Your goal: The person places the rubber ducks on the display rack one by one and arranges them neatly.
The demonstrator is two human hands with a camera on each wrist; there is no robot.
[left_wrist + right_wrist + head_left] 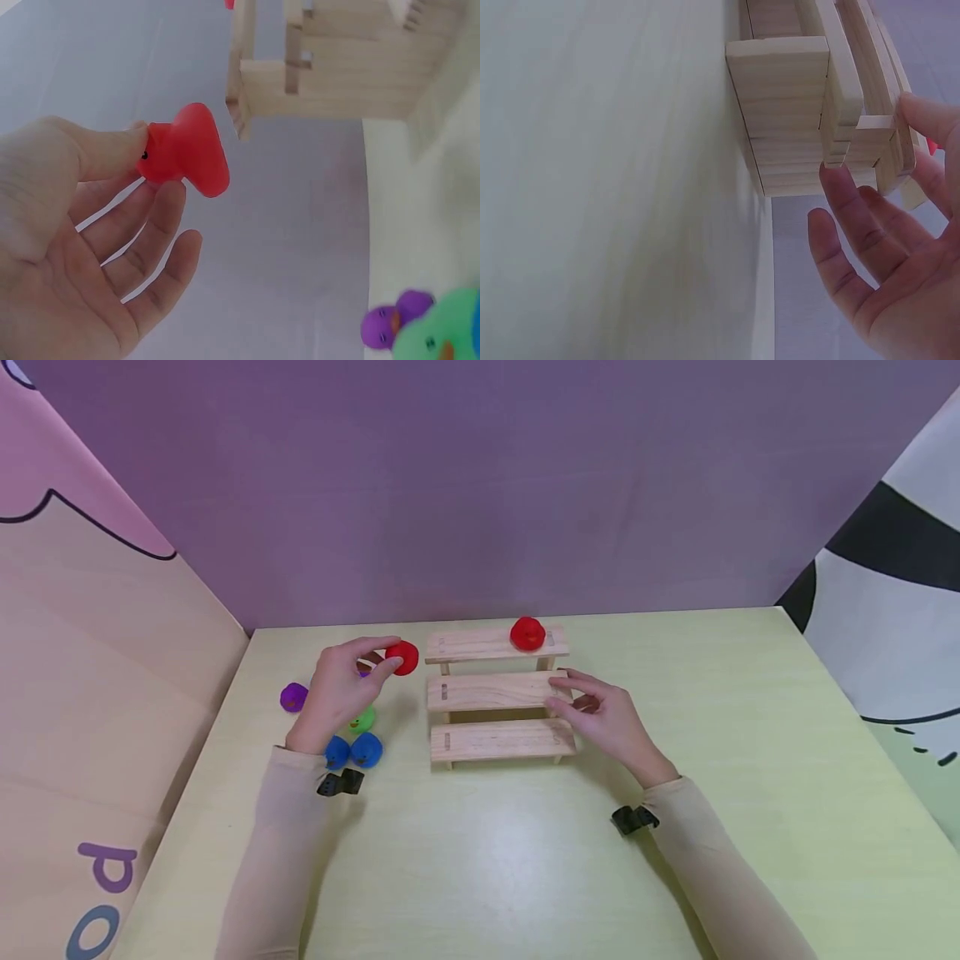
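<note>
A red rubber duck (402,657) is pinched by its head between the thumb and fingers of my left hand (337,689), raised just left of a three-step wooden stand (487,692). In the left wrist view the duck's flat base (210,161) faces the stand's side. My right hand (609,720) grips the right end of the middle step, thumb at its front edge and index finger on top. Its other fingers hang beside the stand in the right wrist view. Another red duck (528,633) sits on the top step, toward the right.
Left of the stand, partly behind my left hand and wrist, stand a purple duck (293,697), a green duck (363,720) and two blue ducks (367,749). A purple wall (510,493) rises behind the pale table (480,868), with printed panels on both sides.
</note>
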